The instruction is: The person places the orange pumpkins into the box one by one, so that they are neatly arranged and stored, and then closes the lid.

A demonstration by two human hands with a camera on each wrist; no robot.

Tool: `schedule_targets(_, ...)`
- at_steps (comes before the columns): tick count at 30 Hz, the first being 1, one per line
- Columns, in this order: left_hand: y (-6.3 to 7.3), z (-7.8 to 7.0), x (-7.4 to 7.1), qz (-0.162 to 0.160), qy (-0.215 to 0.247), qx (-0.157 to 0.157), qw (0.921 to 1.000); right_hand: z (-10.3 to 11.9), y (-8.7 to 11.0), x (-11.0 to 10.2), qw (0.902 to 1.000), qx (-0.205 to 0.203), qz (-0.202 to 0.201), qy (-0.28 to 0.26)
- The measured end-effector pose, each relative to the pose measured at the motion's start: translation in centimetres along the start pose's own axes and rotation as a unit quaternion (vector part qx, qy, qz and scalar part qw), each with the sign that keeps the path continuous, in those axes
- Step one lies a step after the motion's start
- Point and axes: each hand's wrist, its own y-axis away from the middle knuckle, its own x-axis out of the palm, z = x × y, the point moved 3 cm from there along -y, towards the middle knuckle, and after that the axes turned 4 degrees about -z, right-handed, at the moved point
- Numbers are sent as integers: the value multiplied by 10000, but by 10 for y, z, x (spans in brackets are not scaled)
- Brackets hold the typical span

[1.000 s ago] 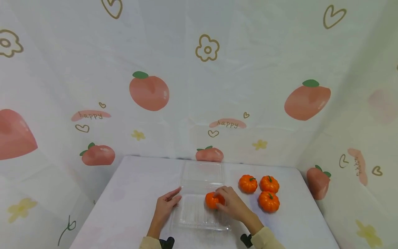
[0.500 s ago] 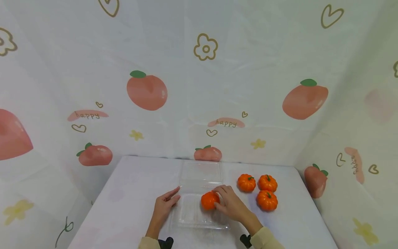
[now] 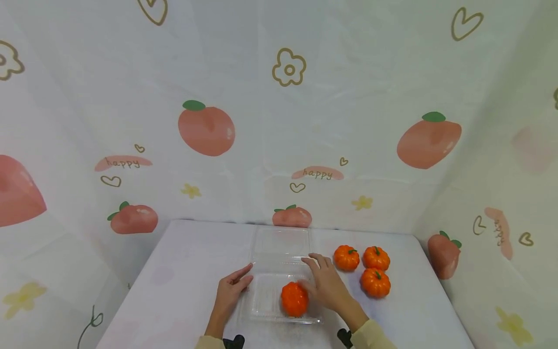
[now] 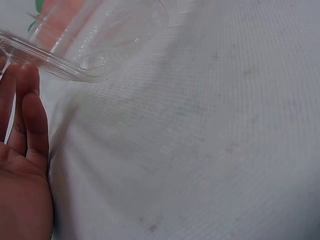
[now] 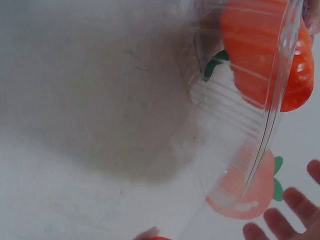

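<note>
An orange toy pumpkin [image 3: 294, 299] lies on its side at the front right of a clear plastic clamshell box [image 3: 263, 298]. Through the box wall in the right wrist view, its green stem [image 5: 215, 65] shows. My right hand [image 3: 328, 286] is beside the pumpkin with spread fingers [image 5: 300, 205] and holds nothing; its thumb is close to the pumpkin, and whether they touch is unclear. My left hand [image 3: 231, 291] touches the box's left rim, its fingers [image 4: 35, 120] extended at the edge in the left wrist view.
Three more orange toy pumpkins [image 3: 376, 282] stand grouped right of the box. The box's raised lid [image 3: 282, 242] extends toward the back of the white table [image 3: 192, 271]. A printed cloth [image 3: 244, 194] hangs behind the table.
The pumpkin in the box has shifted slightly left, then forward toward me, and tipped over. My right hand has let go and opened its fingers. The left hand stays at the rim.
</note>
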Motion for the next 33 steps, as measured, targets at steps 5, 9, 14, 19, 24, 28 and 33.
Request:
schedule_targets(5,0,0,0,-29,6,-31,10000,-6,0,-2,9993,215,-151,247)
schedule_targets(9,-1,2,0,-76,-44,-96,9999,-12,-1,-2,9981,372,-312,372)
schedule_targets(14,0,3,-1,-74,-119,-59,9999,-23,-1,-3,9954,414,-718,481)
schedule_targets(19,0,2,0,-54,-62,-31,10000,-38,-3,-7,9930,625,-742,678)
schedule_targets(24,-1,2,0,-108,-82,-42,9999,-55,-4,-11,9904,725,-859,805)
schedule_targets(28,0,0,0,-135,-102,25,9999,-69,-2,-12,9897,906,-876,674)
schedule_targets(33,1,0,-1,-138,-95,-24,9999,-85,0,-15,9882,1146,-970,313)
